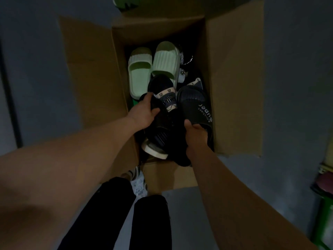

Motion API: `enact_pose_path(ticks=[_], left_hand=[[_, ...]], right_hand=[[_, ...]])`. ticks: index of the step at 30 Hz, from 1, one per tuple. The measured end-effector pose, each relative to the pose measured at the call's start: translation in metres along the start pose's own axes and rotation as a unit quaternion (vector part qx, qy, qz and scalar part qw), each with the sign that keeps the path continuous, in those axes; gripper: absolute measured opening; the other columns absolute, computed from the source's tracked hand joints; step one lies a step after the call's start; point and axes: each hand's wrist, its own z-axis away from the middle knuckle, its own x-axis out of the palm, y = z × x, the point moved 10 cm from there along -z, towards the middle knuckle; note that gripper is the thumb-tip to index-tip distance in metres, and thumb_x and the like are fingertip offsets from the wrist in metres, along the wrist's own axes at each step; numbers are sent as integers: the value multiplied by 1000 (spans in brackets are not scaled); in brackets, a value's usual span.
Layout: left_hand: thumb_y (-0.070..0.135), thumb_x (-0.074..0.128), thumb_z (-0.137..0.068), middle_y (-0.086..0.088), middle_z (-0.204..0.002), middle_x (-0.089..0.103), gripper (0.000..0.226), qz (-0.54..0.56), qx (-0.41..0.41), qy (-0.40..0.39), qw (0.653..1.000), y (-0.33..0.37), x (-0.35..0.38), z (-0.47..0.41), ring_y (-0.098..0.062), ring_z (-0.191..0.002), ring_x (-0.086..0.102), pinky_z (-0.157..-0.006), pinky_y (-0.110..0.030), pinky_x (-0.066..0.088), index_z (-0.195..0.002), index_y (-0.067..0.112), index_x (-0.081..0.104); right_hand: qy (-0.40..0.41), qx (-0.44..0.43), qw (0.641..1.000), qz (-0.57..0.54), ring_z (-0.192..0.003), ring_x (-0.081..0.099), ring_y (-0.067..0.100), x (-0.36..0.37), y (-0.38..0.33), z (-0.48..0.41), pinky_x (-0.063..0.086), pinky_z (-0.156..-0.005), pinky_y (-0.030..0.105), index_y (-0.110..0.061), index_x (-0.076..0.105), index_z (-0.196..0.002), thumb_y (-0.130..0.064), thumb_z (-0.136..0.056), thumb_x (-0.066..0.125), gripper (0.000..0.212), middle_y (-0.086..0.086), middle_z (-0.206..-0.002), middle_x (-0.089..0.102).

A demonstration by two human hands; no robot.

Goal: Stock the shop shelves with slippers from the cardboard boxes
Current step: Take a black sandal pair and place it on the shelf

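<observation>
An open cardboard box (97, 91) stands on the floor in dim light, with slippers piled inside. My left hand (142, 112) grips a black slipper (160, 121) near the box's left wall. My right hand (195, 135) grips the heel end of a black slide with white "super" lettering (196, 105). A pale green pair (153, 67) lies at the far end of the box. Between the hands sits a dark slipper with a beige patterned strap (166, 94). A slipper with a white sole (154, 150) lies at the near end.
The box flaps spread wide left and right (236, 87). Grey floor (297, 69) surrounds the box. My legs in black trousers (117, 213) stand at its near end. A green stand (324, 210) is at the right edge, and a green object (124, 4) lies beyond the box.
</observation>
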Motion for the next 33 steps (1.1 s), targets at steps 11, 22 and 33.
enact_pose_path(ticks=[11,22,33], left_hand=[[10,66,-89,-10,-116,65,80,122,55,54,990,46,-47,106,-25,-105,62,-96,-38,49,-147,43,22],[24,67,-90,-8,-99,66,23,266,-35,92,959,66,-110,240,-27,-94,63,-85,-36,51,-112,21,61],[20,54,-98,-11,-120,62,32,504,-77,111,853,111,-130,371,-30,-107,62,-84,-40,55,-129,16,54]], right_hand=[[-46,-111,990,71,-93,64,28,-20,-53,98,52,-90,47,-8,69,-83,-24,-89,71,17,12,-92,70],[-117,-160,965,170,-114,62,26,-53,-93,228,48,-103,46,-20,72,-115,-40,-80,72,41,5,-120,68],[-206,-170,959,93,-90,65,25,-93,-165,394,55,-67,34,-24,61,-116,-30,-98,59,19,8,-111,66]])
